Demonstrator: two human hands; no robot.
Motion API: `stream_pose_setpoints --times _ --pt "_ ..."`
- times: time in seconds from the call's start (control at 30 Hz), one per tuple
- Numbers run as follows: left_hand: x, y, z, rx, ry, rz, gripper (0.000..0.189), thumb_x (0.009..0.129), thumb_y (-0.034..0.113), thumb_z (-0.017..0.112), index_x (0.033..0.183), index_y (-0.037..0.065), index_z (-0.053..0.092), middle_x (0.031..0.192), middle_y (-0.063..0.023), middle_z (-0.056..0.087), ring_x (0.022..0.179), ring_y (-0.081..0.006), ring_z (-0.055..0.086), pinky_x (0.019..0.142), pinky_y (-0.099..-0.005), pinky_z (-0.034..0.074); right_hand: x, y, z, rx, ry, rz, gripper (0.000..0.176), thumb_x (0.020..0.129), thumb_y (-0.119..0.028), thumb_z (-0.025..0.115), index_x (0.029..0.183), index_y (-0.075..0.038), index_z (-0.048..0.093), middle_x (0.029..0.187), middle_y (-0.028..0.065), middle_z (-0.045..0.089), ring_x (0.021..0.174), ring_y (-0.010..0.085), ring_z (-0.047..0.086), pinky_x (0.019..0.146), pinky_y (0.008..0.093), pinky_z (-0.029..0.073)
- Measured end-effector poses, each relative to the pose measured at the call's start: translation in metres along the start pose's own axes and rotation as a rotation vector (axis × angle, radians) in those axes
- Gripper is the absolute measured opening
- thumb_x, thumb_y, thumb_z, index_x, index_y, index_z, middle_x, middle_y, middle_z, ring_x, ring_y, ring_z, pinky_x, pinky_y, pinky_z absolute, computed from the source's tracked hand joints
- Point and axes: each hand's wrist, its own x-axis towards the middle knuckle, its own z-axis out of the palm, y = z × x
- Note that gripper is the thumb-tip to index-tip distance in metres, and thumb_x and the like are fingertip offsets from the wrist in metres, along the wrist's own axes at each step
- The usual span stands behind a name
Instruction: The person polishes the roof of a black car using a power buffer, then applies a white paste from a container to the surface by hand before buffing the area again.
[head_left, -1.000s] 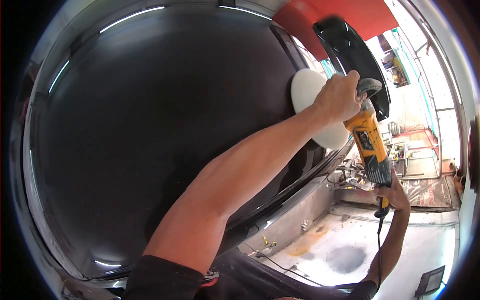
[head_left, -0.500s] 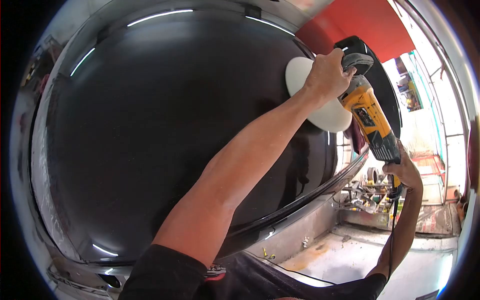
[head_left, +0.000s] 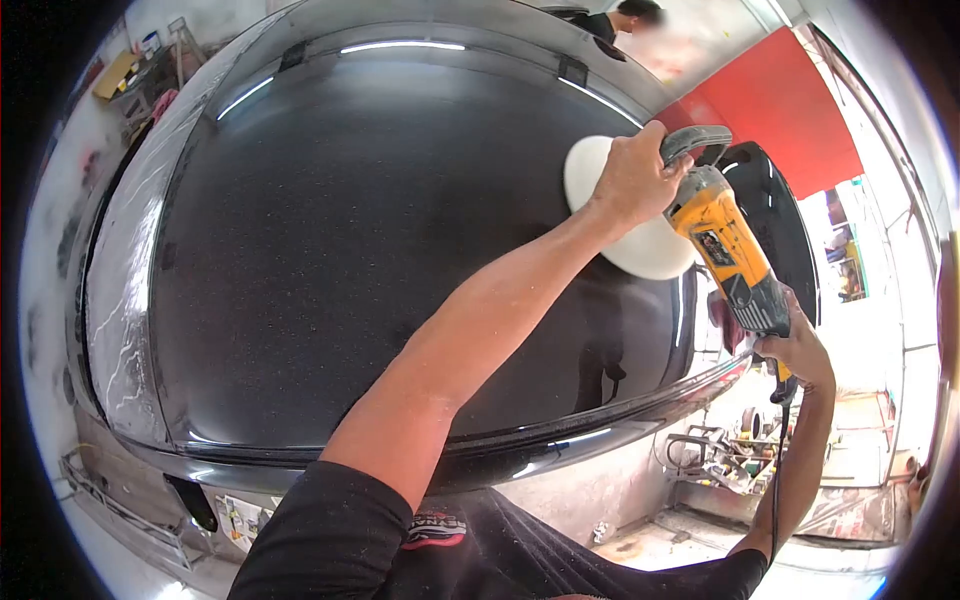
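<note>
A yellow and black power polisher [head_left: 727, 240] with a round white pad [head_left: 650, 245] is at the upper right, the pad against a glossy black car panel [head_left: 380, 250]. My left hand [head_left: 635, 178] is closed around the grey front handle [head_left: 695, 143]; part of the pad is hidden behind this hand and forearm. At the rear end of the tool, my right hand [head_left: 803, 350] is wrapped round its body near the power cord [head_left: 778, 470]. Pale specks dot the black panel.
Behind the panel is a red board [head_left: 775, 110]. Another person [head_left: 620, 20] is partly visible at the top. Clear plastic film [head_left: 125, 320] covers the left side. Tools and metal parts [head_left: 715, 450] lie on the lower right. A metal rack [head_left: 130, 515] stands lower left.
The view has shifted, bringing the other person and more of the left side into sight. The polisher and both hands appear slightly lower in the picture, still held the same way.
</note>
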Motion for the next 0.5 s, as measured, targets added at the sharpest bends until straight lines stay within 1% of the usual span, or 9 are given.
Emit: stream_pose_setpoints --times 0.07,0.1,0.17,0.2,0.27,0.3,0.37,0.47,0.5 --pt "0.002 0.0 0.001 -0.029 -0.049 -0.036 0.025 0.093 0.02 0.076 0.092 -0.001 0.063 0.072 -0.0191 0.07 0.067 -0.0284 0.073 0.06 -0.0388 0.053 -0.004 -0.008 0.0 -0.043 -0.028 0.106 0.097 0.066 -0.003 0.076 0.155 -0.007 0.038 0.109 0.0066 0.064 0.081 0.011 0.058 0.069 0.026 0.05" --pt "-0.005 -0.001 0.01 -0.046 -0.056 -0.029 0.025 0.092 0.02 0.076 0.092 -0.001 0.063 0.072 -0.02 0.069 0.068 -0.0305 0.073 0.06 -0.0396 0.053 -0.009 0.016 -0.002 -0.077 0.04 0.082 0.099 0.066 -0.003 0.076 0.156 -0.006 0.036 0.109 0.0079 0.064 0.081 0.0122 0.059 0.071 0.0276 0.051" --pt "-0.027 0.002 0.046 -0.074 -0.07 -0.005 0.027 0.092 0.021 0.076 0.092 -0.001 0.061 0.073 -0.0217 0.069 0.07 -0.0347 0.073 0.06 -0.0414 0.052 -0.025 0.086 -0.017 -0.086 0.077 0.062 0.1 0.066 -0.003 0.076 0.156 -0.006 0.035 0.109 0.009 0.064 0.08 0.0133 0.06 0.07 0.0289 0.052" --pt "-0.037 0.006 0.062 -0.072 -0.105 -0.003 0.027 0.092 0.021 0.076 0.092 -0.001 0.061 0.073 -0.0225 0.068 0.071 -0.0366 0.073 0.06 -0.0424 0.052 -0.036 0.108 -0.02 -0.092 0.094 0.056 0.1 0.065 -0.003 0.076 0.157 -0.006 0.035 0.109 0.0096 0.064 0.079 0.0139 0.061 0.07 0.0296 0.053" --pt "-0.055 0.013 0.093 -0.067 -0.168 -0.002 0.028 0.091 0.021 0.077 0.092 0.0 0.059 0.074 -0.0239 0.068 0.074 -0.0404 0.072 0.061 -0.0446 0.052 -0.063 0.119 -0.018 -0.035 0.116 0.15 0.102 0.064 -0.003 0.076 0.157 -0.006 0.035 0.107 0.0089 0.066 0.078 0.0149 0.062 0.069 0.0308 0.053" --pt "-0.063 0.016 0.106 -0.075 -0.174 0.038 0.028 0.091 0.021 0.076 0.091 -0.001 0.058 0.074 -0.0247 0.068 0.072 -0.0414 0.071 0.06 -0.0464 0.051 -0.076 0.135 -0.019 0.003 0.128 0.185 0.102 0.063 -0.003 0.076 0.157 -0.006 0.035 0.107 0.0086 0.066 0.078 0.0149 0.062 0.069 0.0306 0.053" --pt "-0.075 0.019 0.127 -0.101 -0.226 0.021 0.029 0.091 0.02 0.076 0.09 -0.002 0.057 0.072 -0.0249 0.067 0.07 -0.0413 0.071 0.059 -0.047 0.05 -0.095 0.157 -0.02 0.054 0.148 0.225 0.102 0.061 -0.002 0.076 0.156 -0.005 0.036 0.106 0.0071 0.067 0.081 0.0158 0.063 0.071 0.0307 0.054" --pt "-0.09 0.028 0.133 -0.122 -0.264 0.005 0.029 0.092 0.019 0.076 0.089 -0.003 0.056 0.07 -0.0257 0.066 0.068 -0.0413 0.07 0.058 -0.0474 0.049 -0.115 0.155 -0.015 0.101 0.182 0.266 0.112 0.064 -0.001 0.076 0.162 0.001 0.021 0.098 0.0052 0.067 0.077 0.0149 0.062 0.068 0.0285 0.053" --pt "-0.09 0.031 0.127 -0.123 -0.276 -0.025 0.029 0.092 0.019 0.076 0.089 -0.003 0.057 0.07 -0.026 0.066 0.069 -0.0416 0.07 0.058 -0.0475 0.049 -0.115 0.151 -0.016 0.09 0.172 0.288 0.115 0.062 -0.001 0.076 0.162 0.003 0.019 0.098 0.0075 0.067 0.077 0.0162 0.063 0.069 0.0292 0.054"
